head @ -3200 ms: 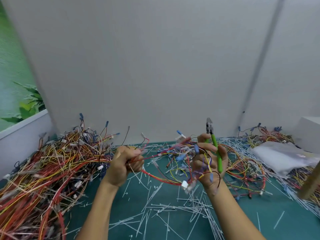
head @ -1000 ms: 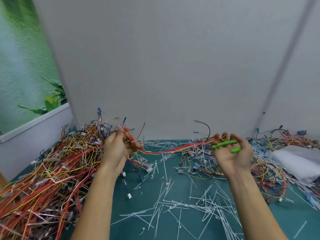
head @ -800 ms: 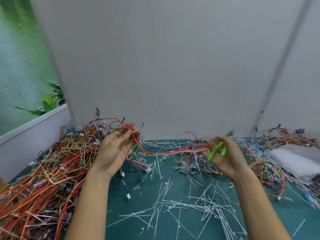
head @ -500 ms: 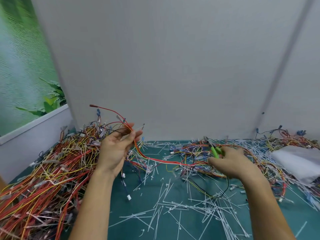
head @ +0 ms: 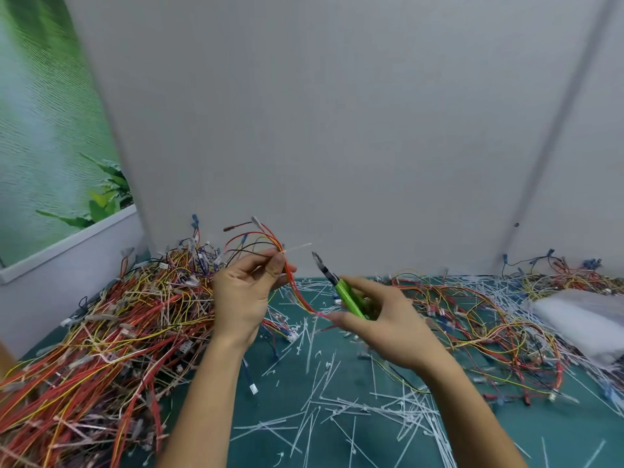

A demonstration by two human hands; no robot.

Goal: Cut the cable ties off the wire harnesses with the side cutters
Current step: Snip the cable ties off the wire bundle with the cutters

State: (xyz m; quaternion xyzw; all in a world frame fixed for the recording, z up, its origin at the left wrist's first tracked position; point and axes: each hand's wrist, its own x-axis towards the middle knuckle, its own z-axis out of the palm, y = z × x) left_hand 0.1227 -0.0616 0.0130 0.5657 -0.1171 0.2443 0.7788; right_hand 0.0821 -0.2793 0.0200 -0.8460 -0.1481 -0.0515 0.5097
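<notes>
Next to the big pile [head: 111, 332], the left hand [head: 241, 298] pinches 1 wire harness [head: 293, 285] right at its white cable tie [head: 299, 247] (tail poking out rightward). The right hand [head: 395, 329], down at the mat [head: 574, 430] 0.5 s ago, now grips the green side cutters [head: 349, 297] with the tips just beside that tie, so the snip looks next.
</notes>
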